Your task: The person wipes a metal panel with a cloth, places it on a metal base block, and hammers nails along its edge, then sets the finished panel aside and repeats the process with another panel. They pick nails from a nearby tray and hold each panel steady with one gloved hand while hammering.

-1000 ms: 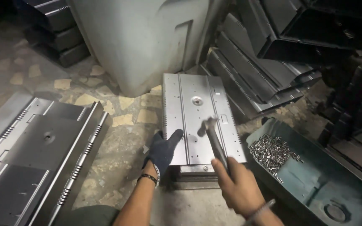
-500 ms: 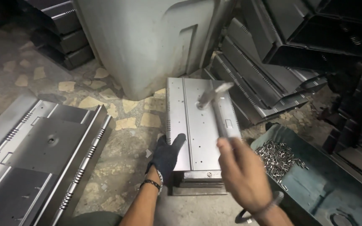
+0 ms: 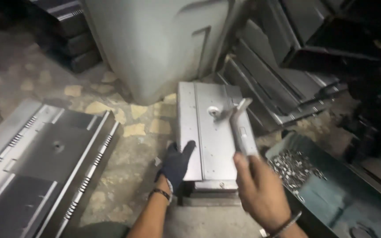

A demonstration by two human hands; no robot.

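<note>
I am gripping a narrow metal bracket (image 3: pixel 242 128) in my bare right hand (image 3: pixel 261 194), fingers closed around its lower end, so its long axis is running up and slightly left, away from me, with the bent tip pointing toward the far end of the plate below. It is hovering over the right half of that plate, dull grey and smooth, with a small slot showing on its face. My left hand (image 3: pixel 176 164), wearing a dark glove, is lying spread and flat on the near left corner of the metal plate (image 3: pixel 208 132), holding nothing. The plate is a long rectangle of brushed sheet steel with folded ridges running lengthwise and a round boss (image 3: pixel 213 110) near its middle; it is sitting on a stack of similar pieces on the patchy stone floor (image 3: pixel 137 145). To my right a green bin (image 3: pixel 331 189) is holding a heap of small shiny screws (image 3: pixel 293 165). To my left a larger slotted metal panel (image 3: pixel 40 163) is lying flat. Farther off, a big pale grey casing (image 3: pixel 159 44) is standing behind the plate, and dark stacked trays (image 3: pixel 283 83) are leaning at the right.
</note>
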